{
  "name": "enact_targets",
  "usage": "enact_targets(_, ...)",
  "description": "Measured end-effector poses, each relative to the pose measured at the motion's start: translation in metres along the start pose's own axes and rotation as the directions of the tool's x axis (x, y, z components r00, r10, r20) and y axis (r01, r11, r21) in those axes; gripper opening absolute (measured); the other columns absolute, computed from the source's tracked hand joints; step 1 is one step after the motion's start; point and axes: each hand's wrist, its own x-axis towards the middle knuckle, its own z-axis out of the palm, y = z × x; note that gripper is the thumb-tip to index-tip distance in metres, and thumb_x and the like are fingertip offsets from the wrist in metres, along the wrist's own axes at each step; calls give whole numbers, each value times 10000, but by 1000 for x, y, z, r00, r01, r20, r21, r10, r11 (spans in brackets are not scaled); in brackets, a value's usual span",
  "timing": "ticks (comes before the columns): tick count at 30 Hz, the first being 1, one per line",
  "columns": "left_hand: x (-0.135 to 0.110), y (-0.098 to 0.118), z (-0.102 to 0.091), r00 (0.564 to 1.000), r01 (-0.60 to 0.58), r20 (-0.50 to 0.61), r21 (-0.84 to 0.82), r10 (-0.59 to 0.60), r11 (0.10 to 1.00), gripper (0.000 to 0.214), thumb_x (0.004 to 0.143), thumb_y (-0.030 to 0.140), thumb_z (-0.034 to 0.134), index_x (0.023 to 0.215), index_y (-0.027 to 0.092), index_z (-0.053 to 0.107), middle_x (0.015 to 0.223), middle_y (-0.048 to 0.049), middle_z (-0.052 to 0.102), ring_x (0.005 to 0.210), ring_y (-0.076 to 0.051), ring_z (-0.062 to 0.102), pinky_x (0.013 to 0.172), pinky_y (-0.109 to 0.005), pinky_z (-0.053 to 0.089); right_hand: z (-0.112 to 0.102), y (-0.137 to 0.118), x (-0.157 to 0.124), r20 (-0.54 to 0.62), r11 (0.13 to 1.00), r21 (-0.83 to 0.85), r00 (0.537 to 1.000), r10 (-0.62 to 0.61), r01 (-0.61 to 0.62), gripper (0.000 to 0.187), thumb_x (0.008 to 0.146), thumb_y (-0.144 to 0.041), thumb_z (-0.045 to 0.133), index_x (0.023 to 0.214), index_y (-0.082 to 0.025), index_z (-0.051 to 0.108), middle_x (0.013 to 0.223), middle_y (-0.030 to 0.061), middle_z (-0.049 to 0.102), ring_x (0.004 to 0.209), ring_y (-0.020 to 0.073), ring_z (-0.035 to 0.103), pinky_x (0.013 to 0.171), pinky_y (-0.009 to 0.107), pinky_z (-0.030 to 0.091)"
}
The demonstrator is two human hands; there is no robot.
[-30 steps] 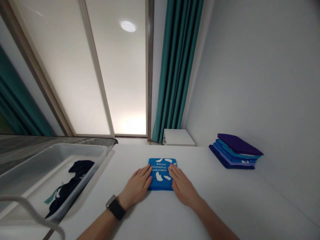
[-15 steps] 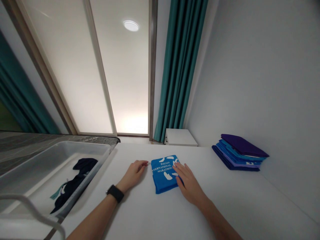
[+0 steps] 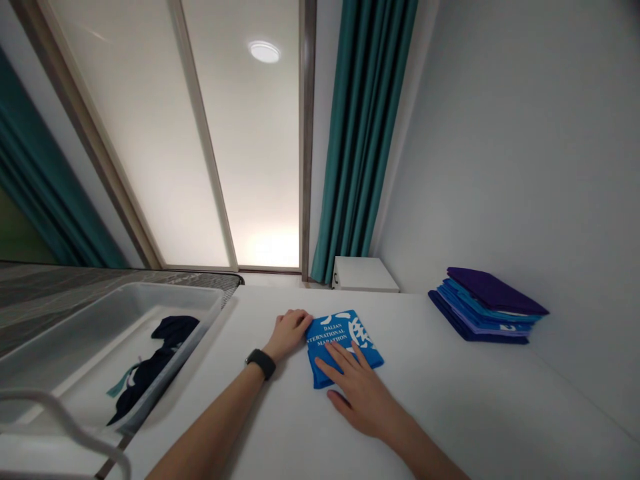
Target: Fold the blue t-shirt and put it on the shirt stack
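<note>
One blue folded cloth [image 3: 327,331] lies on the white worktop [image 3: 420,380], between and under two bare hands. The left hand [image 3: 289,332], with one black watch [image 3: 262,364] on its wrist, has its fingers bunched against the cloth's far left corner; whether they pinch the edge I cannot tell. The right hand [image 3: 361,390] is wide open, fingers spread over the near half of the cloth, gripping nothing. One stack of folded fabrics [image 3: 485,320] stands to the right, purple on top, its layers too tight to count surely. One translucent bin [image 3: 150,297] at left holds dark clothing [image 3: 150,377], one piece or more, I cannot tell. Beyond the worktop are one small white cabinet [image 3: 366,275] and two teal curtains [image 3: 367,133]. The cloth's three lines of white lettering have their tops facing away from the person and climb slightly rightward; its outline is nearly square, so no long axis stands out
</note>
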Motion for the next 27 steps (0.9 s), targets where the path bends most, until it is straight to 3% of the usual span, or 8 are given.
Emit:
enact_targets(10,6,-5,11,995,33,-98,239,-10,970,311,951,348,398,798,186,615,986,-65,635,1023,-244,518,868,-402,347,-5,-2,-2,-1,999,2,999,-39,39,572,901,-259,536,1435,-374,366,1563,31,244,1435,259,196,1142,593,137)
enact_targets(16,9,-8,10,990,28,-139,94,-15,995,298,926,339,435,743,188,616,897,-56,652,966,-243,559,870,-406,381,-5,-4,-3,9,999,-5,999,-33,33,580,904,-270,527,1447,-359,346,1566,36,230,1437,266,186,1138,608,132)
enact_targets(19,7,-11,5,986,27,-165,34,-21,999,323,954,302,351,847,188,633,909,-54,671,931,-207,593,853,-360,430,-3,-1,-2,-60,1000,-7,998,-26,25,610,898,-244,509,1472,-305,311,1555,46,264,1430,239,219,1158,560,156)
enact_targets(21,1,-10,1,979,-23,-202,-21,19,1000,344,965,281,308,954,180,637,979,-63,679,963,-192,602,865,-339,457,-2,6,-2,-144,1000,-9,990,6,-7,582,914,-213,459,1475,-266,313,1539,50,306,1419,214,255,1172,524,166)
enact_targets(23,-8,-5,-3,966,-150,-219,-47,137,988,340,963,282,324,1039,181,641,1068,-72,673,1036,-195,590,919,-351,460,1,18,-2,-227,997,-7,971,70,-73,523,946,-203,389,1465,-235,338,1519,56,348,1408,196,282,1177,503,177)
enact_targets(25,-20,7,-4,941,-294,-183,-20,286,956,326,960,294,366,1104,197,643,1151,-77,654,1106,-207,566,980,-387,443,6,32,-4,-271,986,6,949,163,-167,483,975,-229,331,1457,-210,355,1505,69,372,1400,195,300,1168,499,208)
enact_targets(27,-33,22,-1,923,-365,-114,31,367,930,338,970,312,378,1190,215,615,1247,-80,615,1168,-208,542,1023,-408,427,15,45,-6,-266,964,25,928,262,-265,475,990,-271,299,1453,-190,364,1499,83,380,1391,205,320,1150,502,250)
